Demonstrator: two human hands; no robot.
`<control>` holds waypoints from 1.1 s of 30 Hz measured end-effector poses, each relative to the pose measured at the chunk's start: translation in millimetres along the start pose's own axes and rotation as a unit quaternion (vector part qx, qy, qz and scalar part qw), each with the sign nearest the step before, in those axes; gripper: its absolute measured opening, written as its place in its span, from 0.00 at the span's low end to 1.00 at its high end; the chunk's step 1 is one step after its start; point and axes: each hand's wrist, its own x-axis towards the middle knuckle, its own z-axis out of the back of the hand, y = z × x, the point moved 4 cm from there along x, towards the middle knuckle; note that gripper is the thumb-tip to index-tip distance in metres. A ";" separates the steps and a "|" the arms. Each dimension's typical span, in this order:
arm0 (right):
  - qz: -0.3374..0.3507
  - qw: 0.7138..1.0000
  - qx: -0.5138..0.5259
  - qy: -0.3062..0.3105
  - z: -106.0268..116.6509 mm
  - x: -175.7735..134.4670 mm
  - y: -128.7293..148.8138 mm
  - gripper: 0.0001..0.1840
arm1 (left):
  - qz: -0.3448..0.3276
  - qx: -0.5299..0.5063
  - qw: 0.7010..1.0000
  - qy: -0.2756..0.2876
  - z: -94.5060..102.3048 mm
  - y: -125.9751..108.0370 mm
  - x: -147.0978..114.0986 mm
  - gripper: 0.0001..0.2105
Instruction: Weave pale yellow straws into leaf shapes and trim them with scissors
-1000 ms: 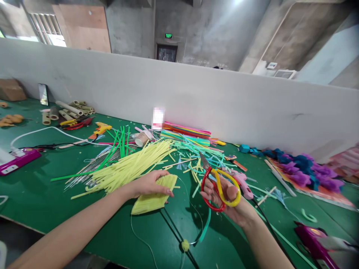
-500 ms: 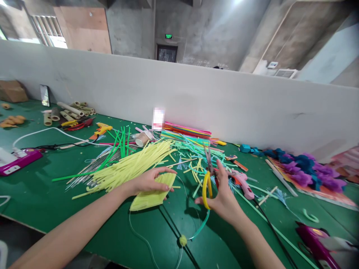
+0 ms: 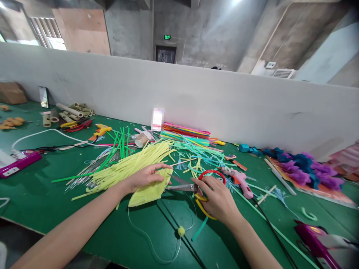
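My left hand (image 3: 147, 177) grips a flat yellow piece made of pipe cleaners (image 3: 149, 192), thumb on top. In my right hand (image 3: 217, 194) is a pair of scissors (image 3: 183, 186) with red and yellow handles. Their blades are spread apart, tips at the right edge of the yellow piece. Below, a small yellow ball (image 3: 181, 231) sits by thin dark rods and a loop of clear cord. A bundle of yellow pipe cleaners (image 3: 131, 164) lies behind my left hand.
A pink glue gun (image 3: 244, 186) lies right of my right hand, its black cable running forward. Farther off are a yellow glue gun (image 3: 102, 129), bamboo tubes (image 3: 74, 111) and purple-blue fluffy pieces (image 3: 303, 168). Purple power strips (image 3: 21, 163) stand at both sides.
The scissors have swung from pointing upward to pointing left, and their blades now reach the yellow piece. My right hand has turned over and closed round the handles.
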 end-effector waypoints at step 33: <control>-0.078 0.994 -0.070 -0.025 2.1 1.3 2.5 0.21 | 0.045 -0.087 0.995 0.031 -11.0 3.3 -2.7 0.25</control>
